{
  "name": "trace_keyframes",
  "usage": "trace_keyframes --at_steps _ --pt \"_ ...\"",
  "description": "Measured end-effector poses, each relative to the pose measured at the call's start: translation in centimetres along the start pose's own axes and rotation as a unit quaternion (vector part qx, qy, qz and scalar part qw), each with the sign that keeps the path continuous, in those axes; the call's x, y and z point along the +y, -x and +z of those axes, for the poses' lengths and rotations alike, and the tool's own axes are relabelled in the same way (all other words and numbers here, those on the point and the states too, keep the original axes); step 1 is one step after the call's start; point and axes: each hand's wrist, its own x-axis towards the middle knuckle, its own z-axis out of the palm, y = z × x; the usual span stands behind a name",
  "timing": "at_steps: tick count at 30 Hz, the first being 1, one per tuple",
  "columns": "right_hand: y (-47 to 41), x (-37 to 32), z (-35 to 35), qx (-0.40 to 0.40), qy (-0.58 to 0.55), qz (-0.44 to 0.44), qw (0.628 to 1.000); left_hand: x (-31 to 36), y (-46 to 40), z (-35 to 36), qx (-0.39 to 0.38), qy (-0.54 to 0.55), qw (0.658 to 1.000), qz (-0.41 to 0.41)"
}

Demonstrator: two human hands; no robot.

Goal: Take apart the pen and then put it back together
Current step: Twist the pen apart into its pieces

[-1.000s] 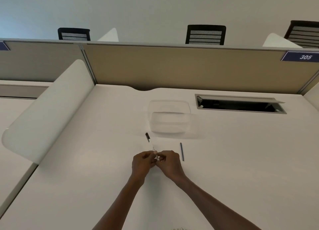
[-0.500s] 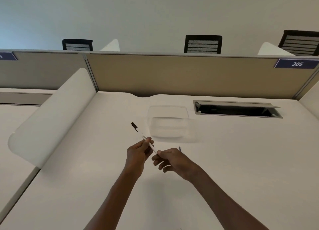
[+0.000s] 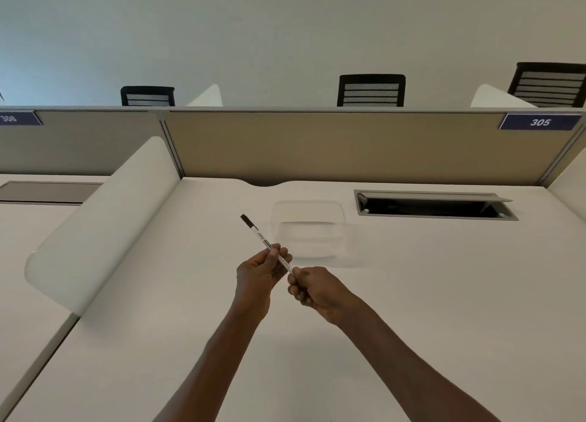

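Head cam has both hands up over the middle of the tabletop [image 3: 444, 294], pen [image 3: 269, 247] stretched between them and lifted clear of the surface. My left hand [image 3: 260, 272] pinches the white barrel around its midpoint, fingers curled round it. The right hand [image 3: 314, 288] is closed round the near end, though whether it's gripping the tip section or just the barrel end I honestly can't tell, since the knuckles cover it.

My guess is we're at a twist or pull at that near end. To do it well: keep the left hand firm and still, let the right do the turning, and pull straight along the pen's axis so the thin tube doesn't flex or snap free suddenly. Small parts roll, so stay low over the surface.

Material-wise, the pen is a slim, straight, smooth white plastic stick with printed lettering and a black cap at the far end, so it's slippery and hard to twist. Toward the far edge sits a clear plastic container [image 3: 309, 231], shallow with rounded corners, nearly invisible against the matte white top. Beside it there's a grey metal cable hatch [image 3: 434, 204].
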Motion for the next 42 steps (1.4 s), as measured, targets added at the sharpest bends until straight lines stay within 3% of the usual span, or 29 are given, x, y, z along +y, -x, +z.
trace_keyframes --at_steps 2,4,5,7,9,10,11,13,14,16,17,18,21,25,29,32,33,34,37,39,41,42 --pt "-0.2 -0.2 0.7 0.070 0.065 -0.045 0.994 -0.1 0.1 0.7 0.045 0.010 0.999 0.014" --pt "-0.5 -0.2 1.2 0.151 0.196 -0.120 0.962 0.0 0.2 1.4 0.084 0.038 0.996 0.008" --pt "-0.8 -0.1 1.3 0.194 0.288 -0.178 0.921 0.1 0.2 1.7 0.100 0.060 0.993 -0.002" --pt "-1.4 0.6 1.3 0.266 0.473 -0.296 0.786 0.5 0.2 2.3 0.127 0.111 0.985 -0.028" --pt "-1.7 1.0 1.1 0.293 0.582 -0.359 0.668 0.8 0.3 2.9 0.144 0.144 0.978 -0.051" --pt "-1.8 1.0 1.0 0.296 0.612 -0.373 0.632 0.8 0.3 3.0 0.147 0.154 0.976 -0.057" --pt "-1.8 0.9 0.8 0.299 0.621 -0.376 0.619 0.9 0.4 3.1 0.145 0.157 0.975 -0.061" --pt "-1.5 0.4 1.0 0.283 0.575 -0.344 0.686 1.0 0.4 2.8 0.127 0.150 0.979 -0.058" --pt "-1.3 -0.2 1.1 0.251 0.533 -0.296 0.752 1.0 0.3 2.4 0.112 0.141 0.982 -0.052" --pt "-0.7 -2.0 0.9 0.124 0.343 -0.153 0.918 1.0 0.1 1.7 0.075 0.121 0.989 -0.035" --pt "-0.4 -2.8 0.6 0.061 0.219 -0.094 0.969 1.2 0.1 1.3 0.054 0.115 0.992 -0.028" --pt "0.0 -3.5 0.3 0.008 0.116 -0.046 0.992 1.4 0.1 1.0 0.031 0.110 0.993 -0.024" --pt "0.6 -4.6 -0.8 -0.082 -0.025 0.056 0.995 2.1 0.1 0.8 -0.025 0.100 0.995 -0.013" --pt "0.8 -4.9 -1.1 -0.112 -0.107 0.107 0.982 2.8 0.0 1.0 -0.048 0.084 0.995 -0.002" --pt "0.8 -4.5 0.0 -0.034 -0.086 0.063 0.994 2.8 0.4 1.6 -0.016 0.056 0.998 0.029" --pt "0.4 -4.0 1.2 0.092 0.080 -0.031 0.992 2.1 0.6 2.3 0.049 0.055 0.997 0.031" --pt "0.3 -3.6 1.6 0.153 0.185 -0.087 0.967 2.0 0.6 2.5 0.070 0.073 0.995 0.018" --pt "0.0 -3.0 1.9 0.214 0.307 -0.159 0.914 1.9 0.5 2.8 0.091 0.098 0.991 -0.002" --pt "-0.8 -0.8 1.9 0.310 0.562 -0.368 0.673 2.0 0.5 3.1 0.140 0.167 0.973 -0.076" --pt "-1.2 0.0 1.1 0.293 0.640 -0.432 0.564 1.9 0.6 3.0 0.152 0.181 0.966 -0.108" --pt "-1.6 0.2 0.5 0.277 0.664 -0.434 0.542 1.9 0.6 2.7 0.150 0.178 0.965 -0.116" --pt "-1.4 0.0 0.5 0.270 0.662 -0.411 0.565 1.9 0.6 2.5 0.145 0.175 0.967 -0.113"
